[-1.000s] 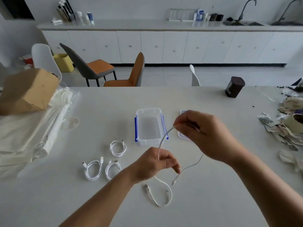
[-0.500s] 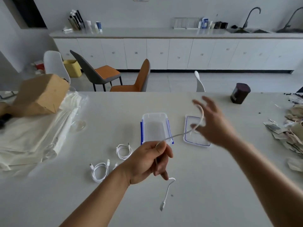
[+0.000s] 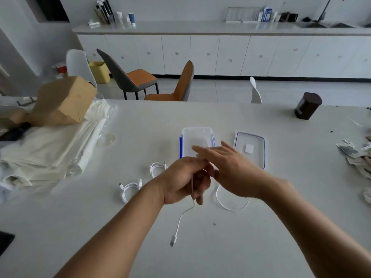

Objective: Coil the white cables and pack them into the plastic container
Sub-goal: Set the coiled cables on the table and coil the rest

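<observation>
My left hand [image 3: 185, 180] grips a white cable [image 3: 181, 216] above the table; one plug end hangs below it and a loop [image 3: 232, 204] droops under my right wrist. My right hand [image 3: 228, 167] is right beside the left, fingers straight and pointing left, blurred; whether its thumb holds the cable is hidden. Just behind the hands stands the clear plastic container [image 3: 197, 133] with blue clips, nothing visible inside. Its lid [image 3: 250, 147] lies flat to the right. Two coiled white cables [image 3: 157, 168] [image 3: 130, 189] lie on the table left of my left hand.
A brown cardboard box [image 3: 62, 101] sits on cream bags [image 3: 48, 149] at the table's left. A dark jar [image 3: 308, 105] stands far right, with torn wrappers [image 3: 355, 153] at the right edge. A black object [image 3: 5, 240] pokes in at the left edge. Chairs stand beyond the table.
My right hand swung back from over the lid to beside my left hand, laying a cable loop that now droops under the wrist. The left hand keeps its grip. The camera shifted.
</observation>
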{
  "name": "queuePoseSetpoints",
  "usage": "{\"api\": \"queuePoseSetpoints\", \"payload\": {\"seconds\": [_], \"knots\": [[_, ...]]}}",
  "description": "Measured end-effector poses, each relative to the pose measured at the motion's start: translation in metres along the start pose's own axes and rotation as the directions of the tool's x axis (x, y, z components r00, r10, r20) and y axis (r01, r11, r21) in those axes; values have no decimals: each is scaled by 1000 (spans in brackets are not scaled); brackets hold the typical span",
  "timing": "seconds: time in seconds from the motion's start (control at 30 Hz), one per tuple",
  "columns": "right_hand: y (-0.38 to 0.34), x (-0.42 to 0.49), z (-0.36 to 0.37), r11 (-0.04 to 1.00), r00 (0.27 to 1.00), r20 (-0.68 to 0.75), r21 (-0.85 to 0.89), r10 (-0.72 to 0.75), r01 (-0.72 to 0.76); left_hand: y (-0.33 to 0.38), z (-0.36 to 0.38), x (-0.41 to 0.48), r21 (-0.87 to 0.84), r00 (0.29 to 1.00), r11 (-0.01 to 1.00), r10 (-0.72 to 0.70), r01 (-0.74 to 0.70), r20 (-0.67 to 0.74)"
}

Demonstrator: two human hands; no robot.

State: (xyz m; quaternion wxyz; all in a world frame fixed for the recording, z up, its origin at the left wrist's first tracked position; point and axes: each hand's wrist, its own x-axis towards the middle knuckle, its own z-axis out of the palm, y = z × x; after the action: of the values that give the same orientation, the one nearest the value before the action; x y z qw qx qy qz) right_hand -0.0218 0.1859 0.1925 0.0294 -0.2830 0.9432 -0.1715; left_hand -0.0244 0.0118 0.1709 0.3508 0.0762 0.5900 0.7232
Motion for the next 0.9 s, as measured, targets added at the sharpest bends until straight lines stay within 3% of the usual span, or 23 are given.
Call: {"api": "queuePoseSetpoints", "payload": {"seconds": [0.07,0.13,0.2,0.27,0.3,0.37,0.43,0.47,0.5,0.57,0.6,0.67,0.7,0.77,0.8,0.87,0.9], "knots": [[7,6,-13,973,981,176,198,88,-122,1,0,-5,-50,999,999,-3,5,37],[14,5,-32,899,975,217,417,42,-132,0,-4,-12,-92,994,996,17,-7,109],[24,9,-44,773,987,144,618,63,-140,-3,-7,-20,-63,982,998,17,-5,190],[40,20,-48,676,956,-44,717,288,-171,-6,-5,-26,-28,965,1000,8,0,260],[50,27,-47,637,880,-159,747,447,-189,-8,-3,-28,-15,960,1000,5,-1,280],[70,37,-45,527,649,-301,830,698,-182,-14,-1,-32,-4,963,1000,-2,3,270],[84,36,-44,419,448,-319,897,835,-143,-18,-4,-36,5,976,1000,-10,9,220],[89,32,-43,377,398,-303,918,866,-122,-20,-6,-37,8,982,1000,-14,13,188],[92,25,-40,355,415,-281,928,865,-112,-21,-8,-38,-8,988,1000,-15,17,154],[94,13,-29,336,592,-197,932,782,-134,-22,-12,-41,-81,996,996,-13,20,88],[94,6,-22,399,681,-152,890,717,-222,-21,-13,-42,-118,998,993,-8,15,63],[95,-4,-7,663,773,-122,606,623,-439,-19,-12,-44,-157,1000,988,5,-1,25],[93,-7,-1,796,821,-188,430,540,-425,-17,-11,-45,-160,1000,987,5,-2,20],[72,-9,5,950,912,-312,249,265,-191,-12,-4,-45,-179,999,984,0,8,40],[54,-9,5,972,950,-296,234,104,-33,-10,0,-45,-199,998,980,5,6,59],[25,-5,11,927,986,-135,349,-96,138,-7,10,-43,-248,993,969,30,-2,110],[16,-5,14,894,991,-42,429,-125,131,-6,15,-43,-274,990,962,48,-10,132]]}}
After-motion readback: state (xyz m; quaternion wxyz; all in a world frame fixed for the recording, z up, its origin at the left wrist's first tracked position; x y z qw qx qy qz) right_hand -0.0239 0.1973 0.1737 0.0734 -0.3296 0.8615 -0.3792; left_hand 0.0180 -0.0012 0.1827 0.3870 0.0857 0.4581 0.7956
